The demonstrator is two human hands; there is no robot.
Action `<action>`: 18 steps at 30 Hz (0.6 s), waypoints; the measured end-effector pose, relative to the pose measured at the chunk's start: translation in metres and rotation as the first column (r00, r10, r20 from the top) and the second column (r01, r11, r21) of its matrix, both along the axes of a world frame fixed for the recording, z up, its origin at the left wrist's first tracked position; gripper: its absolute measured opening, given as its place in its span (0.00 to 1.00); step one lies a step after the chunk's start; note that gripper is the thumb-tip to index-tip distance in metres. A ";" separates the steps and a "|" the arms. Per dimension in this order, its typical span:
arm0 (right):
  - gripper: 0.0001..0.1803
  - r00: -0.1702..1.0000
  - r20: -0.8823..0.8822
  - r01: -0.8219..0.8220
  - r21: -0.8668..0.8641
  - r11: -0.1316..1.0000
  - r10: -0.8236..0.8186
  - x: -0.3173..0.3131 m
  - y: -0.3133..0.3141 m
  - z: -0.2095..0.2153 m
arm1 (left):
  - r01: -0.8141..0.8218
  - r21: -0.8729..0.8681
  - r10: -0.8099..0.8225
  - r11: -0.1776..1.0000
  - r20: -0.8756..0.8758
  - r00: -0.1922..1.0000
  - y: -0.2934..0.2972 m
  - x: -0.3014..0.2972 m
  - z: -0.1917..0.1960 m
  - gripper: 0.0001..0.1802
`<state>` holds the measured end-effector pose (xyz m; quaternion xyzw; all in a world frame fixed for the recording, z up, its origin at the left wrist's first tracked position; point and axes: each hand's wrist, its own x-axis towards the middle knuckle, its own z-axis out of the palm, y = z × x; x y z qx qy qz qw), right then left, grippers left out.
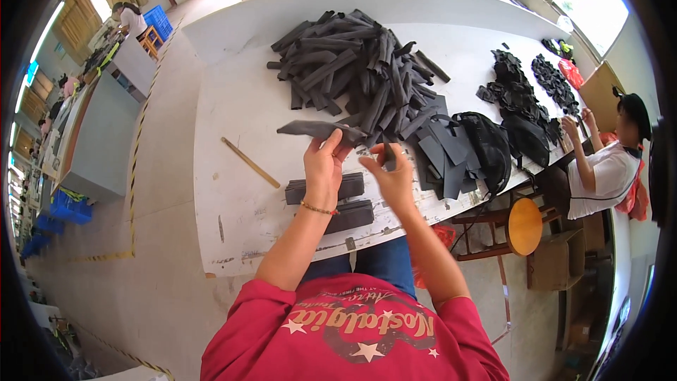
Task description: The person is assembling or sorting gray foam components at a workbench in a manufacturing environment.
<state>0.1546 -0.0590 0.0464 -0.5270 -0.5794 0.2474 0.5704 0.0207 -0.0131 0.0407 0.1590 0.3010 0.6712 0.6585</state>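
Note:
My left hand [327,159] is closed on a dark grey fabric tube [310,128], raised above the white table [240,190] with its pointed end to the left. Close by on the right, my right hand [393,178] pinches a small dark piece [390,157] whose kind I cannot make out. Just beyond both hands rises a large heap of similar rolled grey tubes [338,63]. Under my left forearm lie two stacks of flat dark pieces, a farther one [350,185] and a nearer one [352,216], partly hidden by the arm.
A wooden strip [250,162] lies on the table's left part. Flat dark sheets [444,152] and a black bag [483,148] are to the right. Farther right, a seated person [606,169] works beside piles of black pieces [515,85]. A round wooden stool [525,226] stands by the table.

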 end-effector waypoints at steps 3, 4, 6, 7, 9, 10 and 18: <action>0.13 0.992 -0.072 0.104 0.000 0.995 -0.104 -0.018 0.002 0.005 | 0.077 0.042 -0.075 0.996 -0.039 0.996 -0.009 0.005 -0.002 0.12; 0.12 0.989 -0.075 0.126 0.018 0.992 -0.125 -0.019 0.005 0.001 | 0.088 0.037 -0.087 0.995 -0.016 0.996 -0.012 0.010 -0.002 0.12; 0.08 0.991 -0.029 0.131 0.082 0.988 -0.129 -0.017 0.007 -0.003 | 0.113 0.045 -0.113 0.993 0.011 0.994 -0.014 0.010 -0.001 0.12; 0.08 0.992 -0.030 0.125 0.083 0.989 -0.122 -0.015 0.005 -0.005 | 0.136 0.052 -0.138 0.989 0.040 0.990 -0.014 0.009 0.000 0.13; 0.06 0.999 -0.033 0.025 0.044 0.999 -0.024 -0.009 0.000 -0.007 | 0.112 0.043 -0.114 0.993 0.035 0.993 -0.014 0.006 0.004 0.13; 0.06 0.997 -0.075 -0.013 -0.036 0.999 0.011 -0.006 -0.002 -0.008 | 0.108 0.063 -0.110 0.992 0.027 0.994 -0.014 0.005 0.006 0.13; 0.15 0.930 0.320 0.116 0.207 0.971 -0.180 0.003 0.002 -0.007 | 0.117 0.054 -0.119 0.992 0.043 0.992 -0.009 0.005 0.001 0.08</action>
